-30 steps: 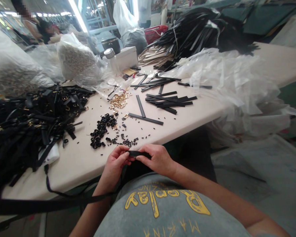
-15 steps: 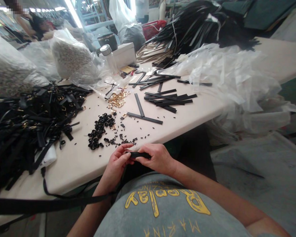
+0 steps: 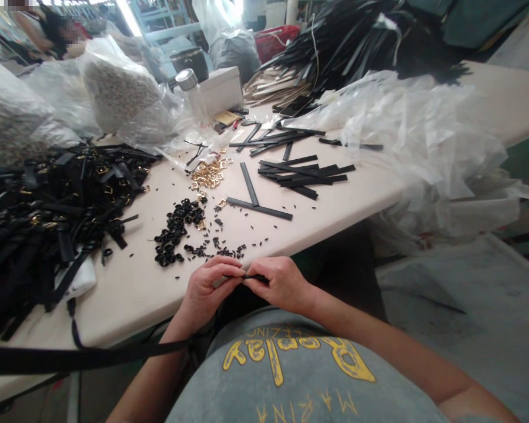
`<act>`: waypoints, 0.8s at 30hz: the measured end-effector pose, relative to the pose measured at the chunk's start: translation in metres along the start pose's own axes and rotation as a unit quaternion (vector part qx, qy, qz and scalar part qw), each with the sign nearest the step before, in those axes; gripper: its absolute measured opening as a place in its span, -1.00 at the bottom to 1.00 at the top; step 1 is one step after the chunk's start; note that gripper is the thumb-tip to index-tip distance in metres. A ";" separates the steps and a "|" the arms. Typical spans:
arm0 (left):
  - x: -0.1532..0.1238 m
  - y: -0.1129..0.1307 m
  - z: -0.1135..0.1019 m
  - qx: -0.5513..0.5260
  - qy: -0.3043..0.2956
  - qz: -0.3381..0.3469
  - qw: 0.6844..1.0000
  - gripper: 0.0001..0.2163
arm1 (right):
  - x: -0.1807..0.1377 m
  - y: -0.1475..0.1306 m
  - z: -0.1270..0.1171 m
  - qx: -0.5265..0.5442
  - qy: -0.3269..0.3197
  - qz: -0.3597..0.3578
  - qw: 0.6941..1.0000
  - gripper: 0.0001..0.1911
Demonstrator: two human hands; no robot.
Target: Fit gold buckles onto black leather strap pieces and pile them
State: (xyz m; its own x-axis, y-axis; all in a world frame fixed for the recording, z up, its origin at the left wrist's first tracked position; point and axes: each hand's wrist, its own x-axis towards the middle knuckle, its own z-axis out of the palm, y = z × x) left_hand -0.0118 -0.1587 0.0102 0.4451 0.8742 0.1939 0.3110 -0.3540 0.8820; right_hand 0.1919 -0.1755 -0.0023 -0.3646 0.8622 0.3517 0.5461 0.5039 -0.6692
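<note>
Between my two hands, just off the table's front edge, is a black strap, mostly covered by fingers. My left hand pinches its left end between thumb and fingers. Close against it, my right hand grips the strap with thumb and curled fingers. Just beyond my hands lie small black pieces scattered on the table, and a heap of black loops. Gold buckles form a pile farther back. Two black strips touch each other nearby, and more black strips lie to the right.
At left a large heap of black straps with buckles covers the table. Behind are filled plastic bags, a clear bottle and a white box. Crumpled plastic sheeting hangs over the right edge. A cable drops at left.
My left hand has closed in toward my right, and its fingers have come down over the strap. Less of the strap shows, and it is turned edge-on. The view has shifted slightly.
</note>
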 end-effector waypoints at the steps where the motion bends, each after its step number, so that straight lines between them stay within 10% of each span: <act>1: 0.001 0.001 0.000 0.013 0.008 0.012 1.000 -0.88 | 0.000 -0.001 0.000 0.007 0.002 0.006 1.000 -0.88; 12: -0.001 0.001 -0.016 -0.150 0.161 -0.080 0.972 -0.74 | 0.002 0.003 -0.006 0.063 0.019 0.043 0.997 -0.90; 15: -0.005 -0.003 -0.028 -0.187 0.121 -0.130 0.966 -0.52 | 0.002 0.003 -0.009 0.075 0.024 0.031 0.996 -0.88; 24: -0.001 0.001 -0.015 -0.211 -0.006 -0.223 0.952 -0.75 | 0.002 -0.001 -0.008 0.064 0.005 -0.001 0.998 -0.86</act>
State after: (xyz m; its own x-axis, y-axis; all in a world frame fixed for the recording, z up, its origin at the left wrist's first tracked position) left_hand -0.0249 -0.1553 0.0177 0.3583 0.9016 -0.2426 0.1067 0.2186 0.9700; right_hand 0.1972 -0.1741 0.0045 -0.3569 0.8621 0.3596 0.4440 0.4953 -0.7467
